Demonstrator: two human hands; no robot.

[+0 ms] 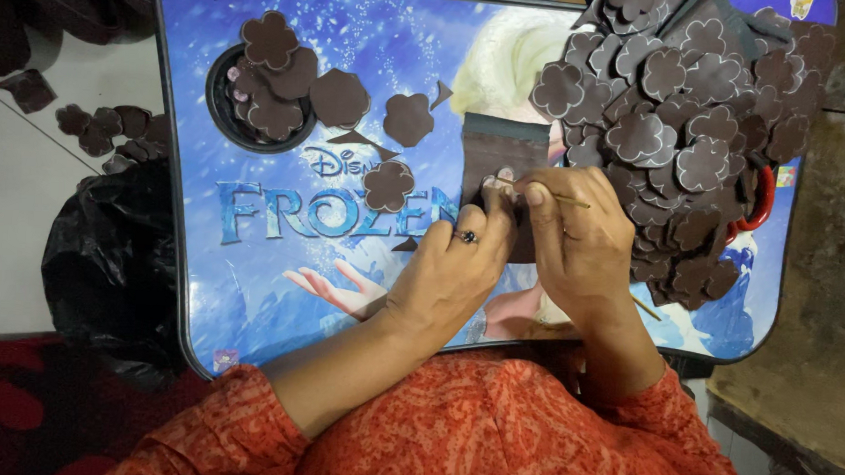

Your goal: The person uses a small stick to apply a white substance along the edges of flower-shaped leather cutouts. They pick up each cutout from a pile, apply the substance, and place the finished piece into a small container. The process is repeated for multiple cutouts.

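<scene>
The fingers of the left hand (454,262) press down on a dark brown sheet (502,165) at the middle of the tabletop (281,279). The fingers of the right hand (577,238) are closed around a thin pencil (566,201), its tip hidden at the sheet.

Much looks already done: a big heap of brown flower shapes (674,134) fills the far right, about 3 single flowers (389,185) lie left of the sheet, and more sit in a round cup hollow (264,91) at the far left. The sheet in hand looks uncut.

The tabletop is a small blue printed lap table. A black plastic bag (108,264) sits left of it on the pale floor, with scraps (103,128) beyond.
</scene>
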